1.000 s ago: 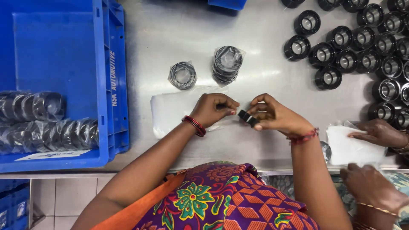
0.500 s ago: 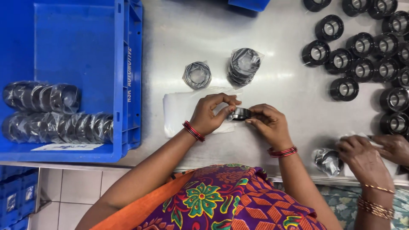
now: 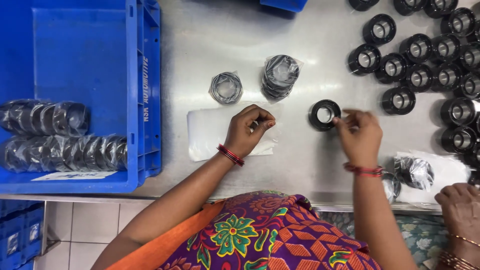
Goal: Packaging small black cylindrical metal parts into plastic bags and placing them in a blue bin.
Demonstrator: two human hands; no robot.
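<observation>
On steel bench: right hand (image 3: 361, 136) fingertips pinch black bearing ring (image 3: 325, 115), unwrapped, left of loose rings (image 3: 417, 60). Left hand (image 3: 248, 129) curled, pinching plastic sleeves (image 3: 210, 131). Few wrapped stacks (image 3: 279, 76) finished; many rings remain.

We only have one view: head-worn cam, looking almost straight down at the steel counter (image 3: 300, 165) from above our own torso. Close range, arm's length, so both hands sit mid-frame: left hand (image 3: 248, 131), right hand (image 3: 361, 136). Frame top is the far side of the counter, bottom edge catches our lap and the tiled floor (image 3: 75, 227). Blue crate (image 3: 145, 100) fills the left; a co-worker's hand (image 3: 460, 207) clips the lower right corner. No second view, so no overlap.
</observation>
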